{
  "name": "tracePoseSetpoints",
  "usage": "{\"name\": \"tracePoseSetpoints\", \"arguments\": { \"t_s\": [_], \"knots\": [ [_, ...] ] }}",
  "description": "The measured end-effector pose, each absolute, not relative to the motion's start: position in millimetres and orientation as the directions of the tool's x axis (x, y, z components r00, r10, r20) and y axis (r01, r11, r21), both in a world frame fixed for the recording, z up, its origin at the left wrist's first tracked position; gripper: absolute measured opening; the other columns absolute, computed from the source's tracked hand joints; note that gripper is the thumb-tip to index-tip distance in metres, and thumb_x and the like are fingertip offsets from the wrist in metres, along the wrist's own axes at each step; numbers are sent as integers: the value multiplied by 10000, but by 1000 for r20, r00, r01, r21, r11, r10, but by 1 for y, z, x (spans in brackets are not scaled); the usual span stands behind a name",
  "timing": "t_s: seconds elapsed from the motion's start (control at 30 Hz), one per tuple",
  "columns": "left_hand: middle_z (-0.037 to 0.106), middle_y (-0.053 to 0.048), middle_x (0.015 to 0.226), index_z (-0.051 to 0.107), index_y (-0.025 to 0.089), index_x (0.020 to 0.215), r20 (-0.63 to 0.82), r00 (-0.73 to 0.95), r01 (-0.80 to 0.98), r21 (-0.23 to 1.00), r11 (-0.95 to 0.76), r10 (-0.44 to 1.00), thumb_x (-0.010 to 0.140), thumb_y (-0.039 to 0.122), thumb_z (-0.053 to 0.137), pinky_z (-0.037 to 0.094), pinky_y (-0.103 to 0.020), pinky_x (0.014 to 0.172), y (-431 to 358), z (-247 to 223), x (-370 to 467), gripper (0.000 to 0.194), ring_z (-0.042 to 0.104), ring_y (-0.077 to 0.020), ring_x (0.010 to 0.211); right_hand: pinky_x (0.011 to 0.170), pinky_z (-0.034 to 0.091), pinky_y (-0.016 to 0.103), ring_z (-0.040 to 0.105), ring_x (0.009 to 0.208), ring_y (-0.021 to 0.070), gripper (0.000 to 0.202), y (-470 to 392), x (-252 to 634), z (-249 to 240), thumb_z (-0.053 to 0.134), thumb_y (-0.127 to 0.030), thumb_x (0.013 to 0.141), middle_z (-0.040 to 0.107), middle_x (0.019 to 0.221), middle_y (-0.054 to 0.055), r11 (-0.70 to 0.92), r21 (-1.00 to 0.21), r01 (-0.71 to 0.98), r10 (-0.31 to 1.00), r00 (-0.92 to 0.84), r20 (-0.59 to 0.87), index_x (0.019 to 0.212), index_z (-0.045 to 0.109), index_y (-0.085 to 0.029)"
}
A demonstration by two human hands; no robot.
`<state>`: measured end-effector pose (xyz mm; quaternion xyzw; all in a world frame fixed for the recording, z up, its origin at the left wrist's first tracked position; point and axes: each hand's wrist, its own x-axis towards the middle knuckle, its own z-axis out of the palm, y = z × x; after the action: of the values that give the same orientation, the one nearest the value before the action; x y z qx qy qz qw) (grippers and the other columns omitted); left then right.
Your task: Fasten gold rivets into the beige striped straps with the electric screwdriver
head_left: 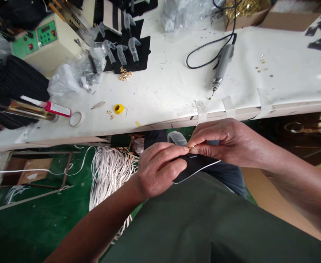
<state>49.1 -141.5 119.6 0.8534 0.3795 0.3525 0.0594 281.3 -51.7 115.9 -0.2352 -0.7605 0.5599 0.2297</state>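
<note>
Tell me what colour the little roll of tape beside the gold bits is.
Yellow tape roll; the head view shows it best.

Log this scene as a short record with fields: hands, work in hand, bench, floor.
left hand: on the black panel, fingertips by the gold piece
right hand: thumb and forefinger at the gold piece
panel: pale edge, held off the bench
bench tool: grey corded driver, lying down
bench left: yellow ring, tape roll, red tube
floor: bundle of white cords
</note>
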Motion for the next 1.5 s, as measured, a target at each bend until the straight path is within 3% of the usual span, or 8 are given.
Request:
{"name": "tracePoseSetpoints", "arguments": {
  "t_s": [0.13,0.4,0.6,0.77,0.9,1.03,1.2,1.5],
  "knots": [
    [801,-73,1083,649,218,975,557,437,604,401,-689,707,839,105,781,640,-340,848,-139,122,50,221,739,-202,1008,680,499,267,660,748,156,194,-55,279,114,769,-393,915,754,861,23,165,-978,127,694,-720,23,969,806,-210],
    [791,-95,1030,636,206,979,547,418,573,460,-678,725,819,130,815,635,-357,833,-138,122,49,252,741,-211,969,709,508,257,676,785,158,182,-55,285,120,715,-333,953,763,912,38,164,-983,84,629,-776,38,1057,816,-224],
    [780,-74,992,616,223,957,554,352,564,518,-644,754,862,185,805,630,-351,798,-133,118,49,214,745,-192,910,798,536,284,695,932,224,497,-52,289,122,896,-457,756,765,1071,58,213,-967,138,581,-814,12,1182,772,-233],
    [776,-64,997,636,221,942,562,229,551,598,-582,795,850,288,841,618,-349,807,-132,112,53,235,743,-188,899,740,504,263,692,846,186,167,-60,275,114,773,-273,889,763,992,58,320,-931,174,697,-709,107,1043,769,-208],
    [773,-49,955,659,213,937,535,160,518,671,-531,830,863,153,803,607,-335,827,-131,109,53,173,740,-178,892,724,491,258,685,824,175,131,-61,269,109,706,-278,946,759,971,61,338,-929,147,690,-711,139,1035,760,-199],
    [772,-40,953,703,204,1000,395,96,546,746,-380,914,866,136,785,588,-297,853,-126,109,49,171,738,-170,908,745,491,275,677,841,191,190,-53,266,108,720,-355,941,753,948,56,266,-947,180,705,-707,64,1034,763,-196],
    [794,-45,907,771,188,964,120,26,593,797,-112,992,908,302,755,579,-287,795,-104,117,43,128,742,-194,844,660,486,283,651,767,201,314,-28,260,109,773,-479,871,733,828,36,35,-980,196,710,-695,-114,967,787,-181],
    [813,-75,963,780,158,1076,-207,87,225,957,183,975,863,434,787,601,-331,720,-54,145,35,349,754,-257,853,586,489,273,627,640,164,400,7,253,122,857,-552,755,732,754,14,-281,-959,30,688,-691,-223,818,746,-173]
  ]
}}
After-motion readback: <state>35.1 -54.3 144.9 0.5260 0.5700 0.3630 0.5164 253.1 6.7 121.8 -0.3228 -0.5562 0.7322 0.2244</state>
